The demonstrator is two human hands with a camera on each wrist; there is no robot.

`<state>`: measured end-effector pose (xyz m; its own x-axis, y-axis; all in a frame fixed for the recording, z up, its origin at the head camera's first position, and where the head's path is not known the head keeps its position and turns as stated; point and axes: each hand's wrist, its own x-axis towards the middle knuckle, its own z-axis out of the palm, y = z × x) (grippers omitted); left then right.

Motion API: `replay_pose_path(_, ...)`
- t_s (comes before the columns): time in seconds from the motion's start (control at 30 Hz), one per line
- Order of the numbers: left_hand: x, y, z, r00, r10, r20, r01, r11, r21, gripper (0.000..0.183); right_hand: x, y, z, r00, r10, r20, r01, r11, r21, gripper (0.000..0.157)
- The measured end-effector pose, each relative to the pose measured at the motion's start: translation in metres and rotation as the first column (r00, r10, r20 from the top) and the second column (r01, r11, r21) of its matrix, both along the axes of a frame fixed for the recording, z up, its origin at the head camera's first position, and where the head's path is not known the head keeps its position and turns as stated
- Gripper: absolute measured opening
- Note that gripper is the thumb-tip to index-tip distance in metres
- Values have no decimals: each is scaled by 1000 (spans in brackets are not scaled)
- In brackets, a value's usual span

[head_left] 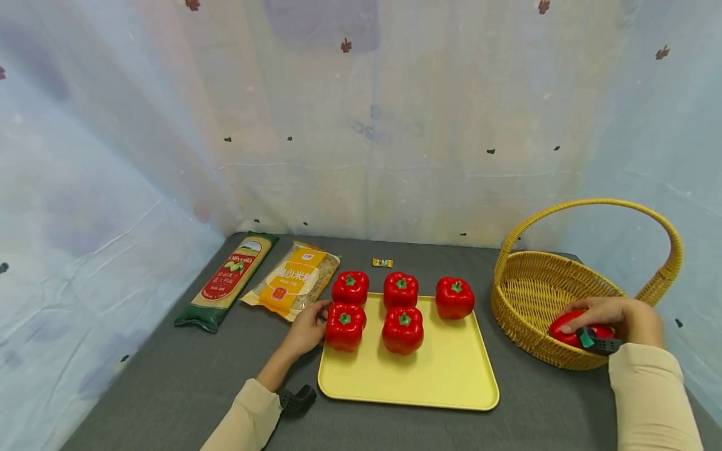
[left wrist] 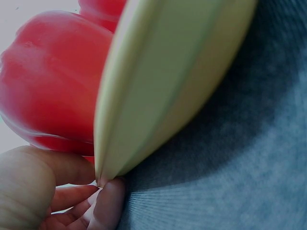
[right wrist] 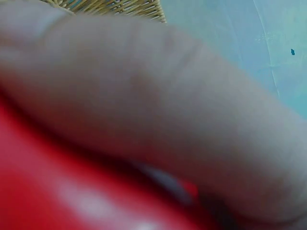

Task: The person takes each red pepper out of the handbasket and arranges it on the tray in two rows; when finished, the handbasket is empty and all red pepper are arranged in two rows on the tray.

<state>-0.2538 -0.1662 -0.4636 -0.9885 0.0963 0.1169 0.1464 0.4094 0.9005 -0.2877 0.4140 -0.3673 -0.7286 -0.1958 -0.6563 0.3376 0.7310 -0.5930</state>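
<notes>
My left hand (head_left: 306, 329) is at the left edge of the yellow tray (head_left: 445, 382). In the left wrist view its thumb and fingers pinch the tray's rim (left wrist: 103, 143), close by a red bell pepper (left wrist: 57, 76). Several red bell peppers stand on the tray, stems up, among them a front-left one (head_left: 345, 335), a front-middle one (head_left: 403, 338) and a back-right one (head_left: 454, 299). At the right, my right hand (head_left: 606, 311) grips another red bell pepper (head_left: 559, 329) inside the wicker basket (head_left: 521, 329). Its fingers lie over the pepper's glossy side (right wrist: 72, 191) in the right wrist view.
Left of the tray lie an orange-labelled clear food bag (head_left: 296, 279) and a green-and-red pasta packet (head_left: 228, 279). Behind the tray is a small yellow wrapped candy (head_left: 382, 262). The basket's tall handle (head_left: 598, 202) arches above it. A pale curtain (head_left: 395, 175) hangs along the grey table's back edge.
</notes>
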Motion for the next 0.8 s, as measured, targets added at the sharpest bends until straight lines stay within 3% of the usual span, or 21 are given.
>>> replay_pose_path(0.1, 0, 0, 0, 1000, 1, -3, -1, 1000, 0, 45, 1, 0, 2, 1000, 9, -26, -10, 999, -36, 83)
replay_pose_path(0.2, 0, 1, -1, 1000, 6, -8, -6, 1000, -10, 45, -1, -1, 4, 989, 51, -140, -56, 998, -33, 85)
replay_pose_path(0.33, -1, 0, -1, 1000, 12, -11, -13, 1000, -26, 45, -5, -3, 7, 942, 76, -328, -96, 994, -44, 77)
replay_pose_path(0.4, -2, 0, -2, 1000, 11, -9, -12, 1000, -24, 45, -5, -4, 9, 924, 46, -381, -85, 993, -85, 70)
replay_pose_path(0.63, -3, -1, -3, 1000, 8, -9, -9, 1000, -17, 46, -2, -12, 14, 891, -17, -455, -98, 969, -228, 40)
replay_pose_path(0.8, -2, 0, -2, 1000, 10, -9, -10, 1000, -18, 46, 0, -19, 13, 859, -18, -511, -116, 966, -230, 40)
